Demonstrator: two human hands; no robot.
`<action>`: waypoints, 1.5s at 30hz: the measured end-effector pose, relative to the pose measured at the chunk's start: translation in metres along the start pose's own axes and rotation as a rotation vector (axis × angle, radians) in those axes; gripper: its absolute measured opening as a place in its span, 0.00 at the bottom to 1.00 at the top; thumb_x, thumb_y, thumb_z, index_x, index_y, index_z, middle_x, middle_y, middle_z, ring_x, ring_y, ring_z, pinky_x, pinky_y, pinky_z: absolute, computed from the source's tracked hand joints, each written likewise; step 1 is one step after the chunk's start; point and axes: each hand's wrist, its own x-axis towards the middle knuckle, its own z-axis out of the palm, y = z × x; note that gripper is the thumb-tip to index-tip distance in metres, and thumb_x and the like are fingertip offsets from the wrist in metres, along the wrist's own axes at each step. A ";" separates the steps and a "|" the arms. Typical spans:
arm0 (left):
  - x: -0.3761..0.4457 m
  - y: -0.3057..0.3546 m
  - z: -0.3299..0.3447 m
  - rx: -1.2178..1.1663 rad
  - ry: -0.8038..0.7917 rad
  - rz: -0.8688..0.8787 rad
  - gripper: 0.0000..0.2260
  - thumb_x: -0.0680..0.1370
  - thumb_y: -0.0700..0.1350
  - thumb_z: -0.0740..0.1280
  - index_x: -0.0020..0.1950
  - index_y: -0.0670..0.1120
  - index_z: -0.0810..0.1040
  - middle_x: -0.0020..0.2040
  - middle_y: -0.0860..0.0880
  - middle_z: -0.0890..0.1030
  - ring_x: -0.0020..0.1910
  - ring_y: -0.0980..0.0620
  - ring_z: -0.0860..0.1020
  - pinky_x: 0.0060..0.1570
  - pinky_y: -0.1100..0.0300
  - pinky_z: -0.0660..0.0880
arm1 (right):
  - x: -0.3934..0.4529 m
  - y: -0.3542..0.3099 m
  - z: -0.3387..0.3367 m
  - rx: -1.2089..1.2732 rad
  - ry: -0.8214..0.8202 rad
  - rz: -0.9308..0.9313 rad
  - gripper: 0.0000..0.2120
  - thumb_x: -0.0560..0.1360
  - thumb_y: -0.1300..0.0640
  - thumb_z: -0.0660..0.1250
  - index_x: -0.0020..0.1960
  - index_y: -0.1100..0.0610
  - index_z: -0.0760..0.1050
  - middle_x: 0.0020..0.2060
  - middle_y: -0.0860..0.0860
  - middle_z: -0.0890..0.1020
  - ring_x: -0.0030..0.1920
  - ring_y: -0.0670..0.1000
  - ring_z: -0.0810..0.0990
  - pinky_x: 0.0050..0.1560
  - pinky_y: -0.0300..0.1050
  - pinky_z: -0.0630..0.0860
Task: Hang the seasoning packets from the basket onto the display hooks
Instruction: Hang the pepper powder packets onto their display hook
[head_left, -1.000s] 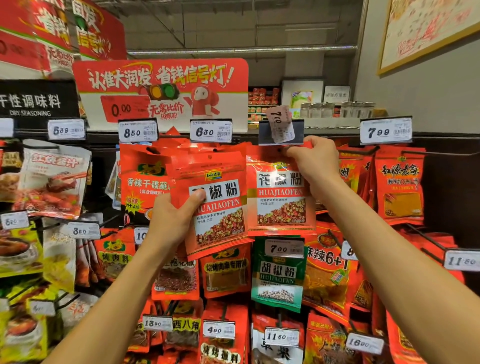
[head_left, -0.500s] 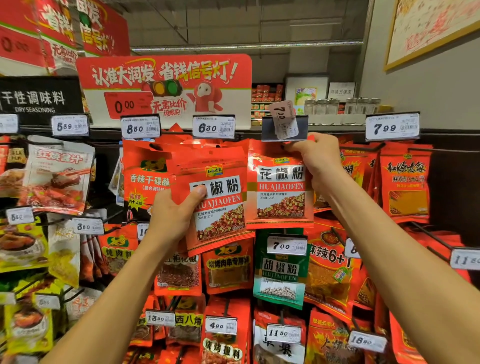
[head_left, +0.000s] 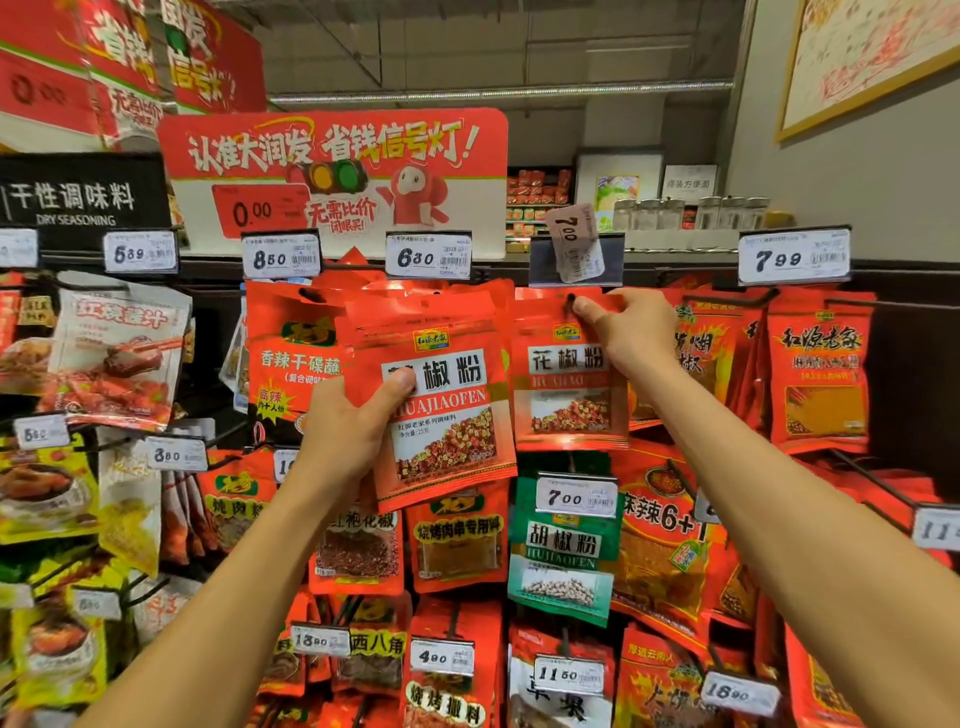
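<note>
Judging by the packet (head_left: 569, 364) pinched at its hole by the right hand (head_left: 631, 332) on the hook (head_left: 570, 299), one hanging is nearly done, while another packet (head_left: 436, 400) is gripped in the left hand (head_left: 348, 431); the basket is not seen.

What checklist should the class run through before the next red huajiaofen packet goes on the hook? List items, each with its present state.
1. Left hand grips the spare red huajiaofen packet firmly: ok.
2. Right hand pinches the top of the red packet at the hook: ok.
3. That packet's hole sits on the black hook tip: cannot tell.
4. Spare packet's hang hole is uncovered: ok.
5. Tilted 7.00 price tag sits straight in its holder: not ok.
</note>
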 end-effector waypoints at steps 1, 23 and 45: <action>0.001 -0.001 0.003 0.000 -0.003 -0.003 0.09 0.80 0.45 0.70 0.41 0.54 0.86 0.41 0.47 0.88 0.40 0.46 0.87 0.36 0.53 0.84 | 0.007 0.003 0.005 -0.052 -0.007 -0.003 0.18 0.74 0.39 0.72 0.38 0.53 0.81 0.36 0.46 0.84 0.41 0.51 0.83 0.38 0.47 0.74; 0.008 -0.011 0.032 -0.047 -0.118 0.005 0.11 0.80 0.44 0.70 0.41 0.56 0.87 0.41 0.49 0.88 0.39 0.50 0.87 0.35 0.61 0.80 | 0.055 0.026 0.041 -0.422 -0.016 0.204 0.30 0.75 0.37 0.70 0.65 0.58 0.73 0.54 0.55 0.81 0.54 0.60 0.80 0.48 0.52 0.76; -0.004 0.001 0.044 -0.067 -0.035 -0.137 0.13 0.79 0.54 0.70 0.38 0.49 0.85 0.40 0.46 0.87 0.38 0.47 0.87 0.35 0.55 0.83 | -0.054 -0.039 -0.040 0.549 -0.119 0.167 0.05 0.73 0.61 0.74 0.41 0.57 0.79 0.37 0.56 0.86 0.42 0.63 0.87 0.45 0.66 0.83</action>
